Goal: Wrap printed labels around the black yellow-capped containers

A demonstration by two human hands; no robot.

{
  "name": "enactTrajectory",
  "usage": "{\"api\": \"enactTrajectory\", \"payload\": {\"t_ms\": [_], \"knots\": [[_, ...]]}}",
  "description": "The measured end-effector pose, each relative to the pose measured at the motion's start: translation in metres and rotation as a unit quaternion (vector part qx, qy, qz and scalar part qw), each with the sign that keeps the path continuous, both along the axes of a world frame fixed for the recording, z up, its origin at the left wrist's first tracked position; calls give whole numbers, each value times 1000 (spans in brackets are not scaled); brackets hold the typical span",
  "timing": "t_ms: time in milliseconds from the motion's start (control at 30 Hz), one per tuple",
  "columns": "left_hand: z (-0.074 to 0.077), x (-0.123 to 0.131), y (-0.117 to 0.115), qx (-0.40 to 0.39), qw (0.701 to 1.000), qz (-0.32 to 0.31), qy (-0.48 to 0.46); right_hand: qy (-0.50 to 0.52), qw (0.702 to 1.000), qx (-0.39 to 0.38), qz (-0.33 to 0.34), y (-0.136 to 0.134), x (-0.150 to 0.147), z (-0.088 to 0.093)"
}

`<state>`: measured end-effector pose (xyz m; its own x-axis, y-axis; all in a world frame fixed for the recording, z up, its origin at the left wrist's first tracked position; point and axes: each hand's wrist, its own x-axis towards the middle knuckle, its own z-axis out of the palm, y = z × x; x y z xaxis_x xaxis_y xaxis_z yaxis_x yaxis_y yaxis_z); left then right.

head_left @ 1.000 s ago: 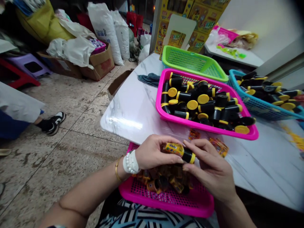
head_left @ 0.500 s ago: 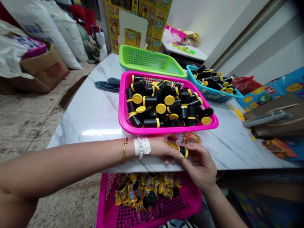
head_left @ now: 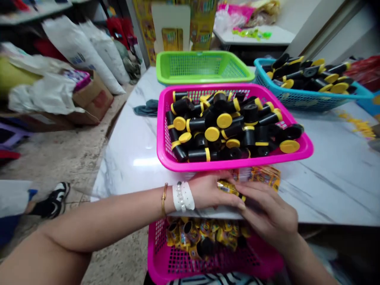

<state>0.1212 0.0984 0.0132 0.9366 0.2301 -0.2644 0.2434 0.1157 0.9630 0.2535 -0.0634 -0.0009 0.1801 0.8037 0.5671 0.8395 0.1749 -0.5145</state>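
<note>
A small canister (head_left: pixel 227 187) in a printed yellow wrap is lying between the person's two hands, just inside the near edge of the table (head_left: pixel 323 190) and well to the right of its near left corner. Its long axis is running almost crosswise, roughly along that near edge, with the wrapped end pointing left and a little away from the person and the yellow-rimmed end slanting right and toward them.

The left hand (head_left: pixel 208 192) is sitting at the wrapped end, its fingers closed around the body and its thumb stretching along the side facing the person. The right hand (head_left: pixel 271 209) is approaching from the table's right side in posture, its fingers bent over the yellow-rimmed end and its thumb lying below, so that end is nearer the right hand and partly hidden. Both sets of fingers are leaving little gap around the canister; how firmly the right ones are pressing, one cannot tell, nor whether the canister is touching the table.

Printed wrappers (head_left: pixel 266 176) are lying just beyond the right fingers, before the full pink basket (head_left: pixel 237 164). The lower pink basket (head_left: pixel 152 253) is standing below the table's near edge, under the hands, holding wrapped pieces.
</note>
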Motion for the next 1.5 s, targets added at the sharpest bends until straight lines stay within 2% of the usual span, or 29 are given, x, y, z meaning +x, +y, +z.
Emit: {"api": "enactTrajectory", "payload": {"t_ms": [167, 267, 400, 467, 567, 633, 667, 733, 833, 900, 1000, 1067, 1100, 1167, 1233, 1300, 1400, 1500], "knots": [[10, 5, 0, -52, 997, 27, 52, 8, 999, 49, 2, 1, 6, -4], [13, 12, 1, -101, 992, 10, 72, -3, 999, 35, 6, -7, 15, -4], [11, 23, -6, -93, 994, -14, 50, 3, 1000, 13, -8, -22, 24, 3], [8, 29, -13, -63, 998, -15, -12, -5, 999, 21, -36, -29, 23, 6], [5, 32, -18, 63, 991, -35, -111, -2, 996, 31, -83, -34, 15, 7], [5, 30, -17, 122, 982, -55, -132, 17, 994, 30, -101, -35, 9, 6], [6, 28, -16, 128, 982, -60, -128, 25, 994, 25, -103, -35, 7, 4], [6, 24, -13, 94, 990, -58, -87, 24, 995, 26, -95, -35, 6, 2], [5, 20, -10, -7, 996, -86, 17, -11, 997, 43, -61, -33, 9, 0], [3, 18, -10, -23, 994, -103, 26, -10, 998, 41, -52, -32, 11, -2], [1, 17, -12, 102, 990, -60, -77, 131, 987, -9, -88, -30, 9, -5], [2, 16, -14, 185, 972, -46, -135, 276, 955, -53, -97, -30, 6, -8], [2, 16, -15, 198, 968, -49, -145, 336, 935, -67, -93, -30, 4, -8], [3, 17, -14, 157, 979, -60, -119, 414, 904, -72, -83, -29, 2, -9], [3, 20, -11, 56, 995, -66, -50, 451, 887, -56, -88, -28, 1, -8], [3, 24, -7, -47, 996, -80, 8, 468, 878, -42, -89, -28, 3, -6], [2, 29, -2, -127, 985, -111, 33, 471, 879, -58, -44, -30, 8, -1], [1, 31, 1, -164, 977, -137, 19, 433, 899, -64, -3, -33, 9, 1]]}}
